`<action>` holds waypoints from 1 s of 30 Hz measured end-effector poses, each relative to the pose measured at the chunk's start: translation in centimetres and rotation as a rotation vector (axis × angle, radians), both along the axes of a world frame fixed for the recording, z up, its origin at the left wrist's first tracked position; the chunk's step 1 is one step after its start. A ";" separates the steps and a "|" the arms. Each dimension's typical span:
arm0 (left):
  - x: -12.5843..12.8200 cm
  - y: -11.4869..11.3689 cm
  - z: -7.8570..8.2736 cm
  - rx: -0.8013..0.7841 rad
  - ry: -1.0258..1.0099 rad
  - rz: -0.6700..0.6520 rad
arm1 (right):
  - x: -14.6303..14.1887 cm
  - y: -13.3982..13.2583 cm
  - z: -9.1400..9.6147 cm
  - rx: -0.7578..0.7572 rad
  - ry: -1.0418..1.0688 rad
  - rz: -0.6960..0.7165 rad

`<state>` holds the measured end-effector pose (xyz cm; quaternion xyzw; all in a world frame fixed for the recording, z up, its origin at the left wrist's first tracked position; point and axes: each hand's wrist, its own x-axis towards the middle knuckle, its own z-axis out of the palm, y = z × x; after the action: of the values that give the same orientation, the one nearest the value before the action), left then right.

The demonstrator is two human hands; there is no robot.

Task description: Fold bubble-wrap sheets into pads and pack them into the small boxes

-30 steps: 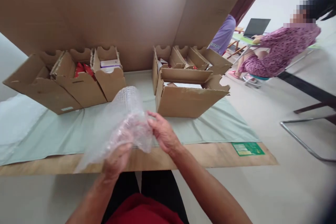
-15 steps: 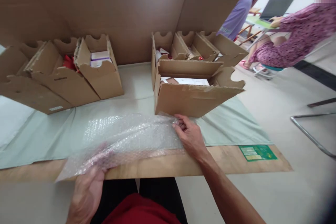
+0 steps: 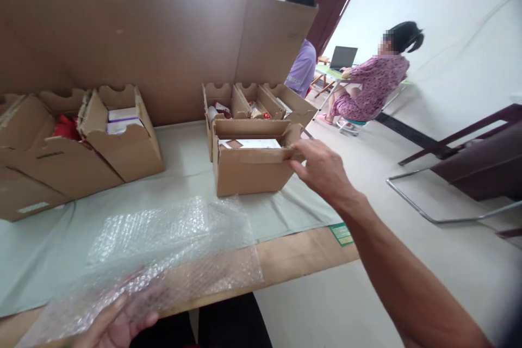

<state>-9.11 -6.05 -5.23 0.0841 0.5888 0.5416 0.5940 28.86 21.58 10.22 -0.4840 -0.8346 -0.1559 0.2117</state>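
Note:
A sheet of clear bubble wrap [image 3: 196,234] lies across the table's front edge. My left hand [image 3: 116,321] holds its near left part, with the thumb on top and some fingers seen blurred through the plastic. Farther right, my right hand [image 3: 322,171] grips the right end of an open cardboard box [image 3: 248,176] at its upper edge. Inside that box are white flat items [image 3: 261,143] and a brown piece. My right fingertips are partly hidden by the hand itself.
More open cardboard bins [image 3: 134,149] stand at the left, holding red and white-purple packs. Small bins [image 3: 226,99] sit behind the box. A tall cardboard panel [image 3: 163,38] rises behind. Beyond the table, one person [image 3: 371,87] sits at a laptop [image 3: 343,58]; another is partly hidden.
My right hand has let go of the bubble wrap's right end and moved up and right onto the cardboard box. The wrap's right end now lies loose. The view has swung right and up.

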 end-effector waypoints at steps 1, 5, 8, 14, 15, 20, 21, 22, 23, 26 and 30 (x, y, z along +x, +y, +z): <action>0.6 0.1 0.4 -0.008 -0.006 0.017 | 0.8 0.6 0.4 0.002 -0.032 0.000; 2.9 0.4 2.6 -0.017 -0.061 0.082 | 5.0 2.0 1.0 0.091 -0.092 -0.065; 3.7 0.7 4.1 0.000 -0.097 0.142 | 7.8 1.5 0.4 0.110 -0.105 -0.102; 4.2 1.5 4.6 -0.024 -0.135 0.196 | 4.7 -6.6 -2.1 0.316 0.126 -0.059; 4.4 1.7 4.5 -0.020 -0.131 0.210 | 2.8 -8.2 -3.0 0.302 0.192 0.082; 4.9 0.4 3.9 -0.021 -0.110 0.115 | -6.6 -11.3 -9.4 -0.372 0.055 0.509; 4.3 -0.6 3.9 -0.041 -0.095 0.039 | -7.6 -11.0 -10.4 -0.448 -0.003 0.529; 3.3 -1.8 4.0 -0.071 -0.063 -0.050 | -8.1 -10.6 -11.3 -0.501 -0.048 0.545; 2.0 -3.0 4.3 -0.108 -0.018 -0.153 | -8.1 -10.2 -11.9 -0.531 -0.074 0.553; -2.1 -6.1 6.0 -0.179 0.248 -0.390 | -7.2 -9.2 -12.7 -0.523 -0.023 0.530; -2.9 -3.2 8.0 0.030 0.939 -0.384 | -8.6 -9.2 -11.9 -0.470 0.083 0.498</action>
<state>-12.00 -9.25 2.75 0.4337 0.7584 0.3349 0.3529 20.25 12.34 -1.65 -0.3070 -0.9309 0.1166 0.1598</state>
